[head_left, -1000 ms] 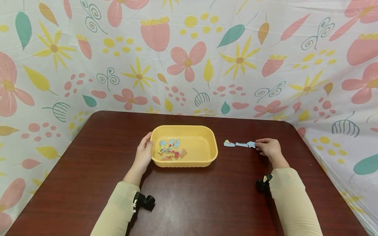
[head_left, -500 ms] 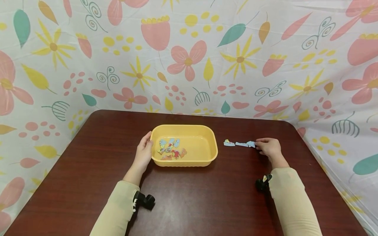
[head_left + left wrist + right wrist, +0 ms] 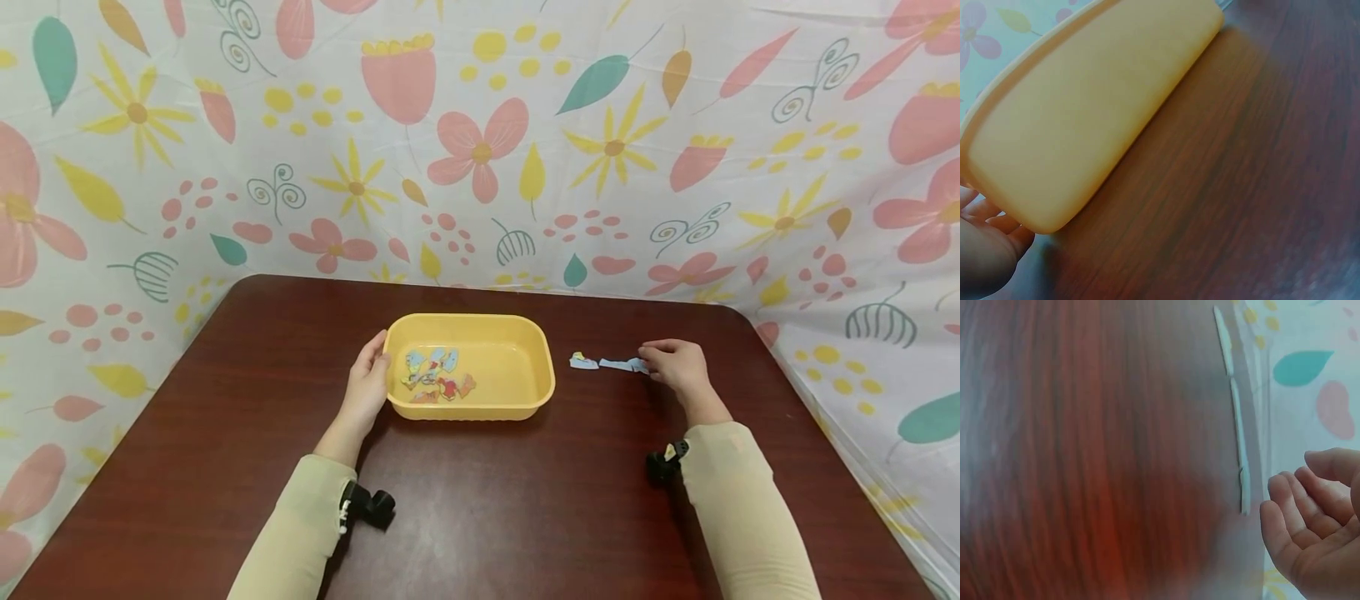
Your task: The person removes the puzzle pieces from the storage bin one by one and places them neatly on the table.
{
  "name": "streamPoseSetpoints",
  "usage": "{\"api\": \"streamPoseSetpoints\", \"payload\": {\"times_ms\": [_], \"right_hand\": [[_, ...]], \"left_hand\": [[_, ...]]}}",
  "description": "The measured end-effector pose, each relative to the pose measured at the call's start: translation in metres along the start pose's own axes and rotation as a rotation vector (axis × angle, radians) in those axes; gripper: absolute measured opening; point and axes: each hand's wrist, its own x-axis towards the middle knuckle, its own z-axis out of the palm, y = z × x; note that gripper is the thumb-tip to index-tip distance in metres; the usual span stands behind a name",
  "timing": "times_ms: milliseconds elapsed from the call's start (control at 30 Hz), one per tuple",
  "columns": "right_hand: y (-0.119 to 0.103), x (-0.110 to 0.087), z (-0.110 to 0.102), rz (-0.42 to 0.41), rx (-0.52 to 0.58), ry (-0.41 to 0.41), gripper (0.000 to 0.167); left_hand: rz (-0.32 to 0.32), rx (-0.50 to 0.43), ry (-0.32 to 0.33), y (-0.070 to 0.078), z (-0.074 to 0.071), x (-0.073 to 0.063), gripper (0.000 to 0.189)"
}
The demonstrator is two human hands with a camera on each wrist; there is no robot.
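Note:
My left hand (image 3: 363, 387) grips the left end of a yellow plastic basin (image 3: 468, 412), thumb at the rim and fingers on the outside. Inside it, towards the left, lie several flat, colourful puzzle pieces (image 3: 447, 388). Right of the basin, three pale blue puzzle pieces form a row: one with a yellow and pink patch (image 3: 582, 361), a thin strip (image 3: 616, 365) and a third piece (image 3: 635, 365) partly behind my right hand (image 3: 678, 371). The right wrist view has this hand (image 3: 1313, 531) beside the row's end piece (image 3: 1245, 492), fingers loosely bent, apart from it and holding nothing.
Everything stands on a dark reddish-brown wooden table (image 3: 480, 500) with rounded far corners. A white floral cloth (image 3: 480, 242) hangs behind it and along both sides. Each wrist carries a black camera, such as the left one (image 3: 371, 506).
My right hand has lifted slightly off the third piece and shifted a little left, its fingertips now in front of that piece. The left hand and basin stay in place.

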Motion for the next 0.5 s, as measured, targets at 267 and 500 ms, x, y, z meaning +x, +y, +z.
{"api": "streamPoseSetpoints", "payload": {"times_ms": [267, 500], "right_hand": [[-0.018, -0.004, 0.012, -0.045, -0.006, -0.036, 0.050], [-0.035, -0.009, 0.025, -0.090, 0.030, -0.062, 0.048]], "left_hand": [[0.000, -0.003, -0.007, 0.000, 0.000, 0.001, 0.046], [0.002, 0.004, -0.004, 0.000, -0.001, 0.001, 0.046]]}}
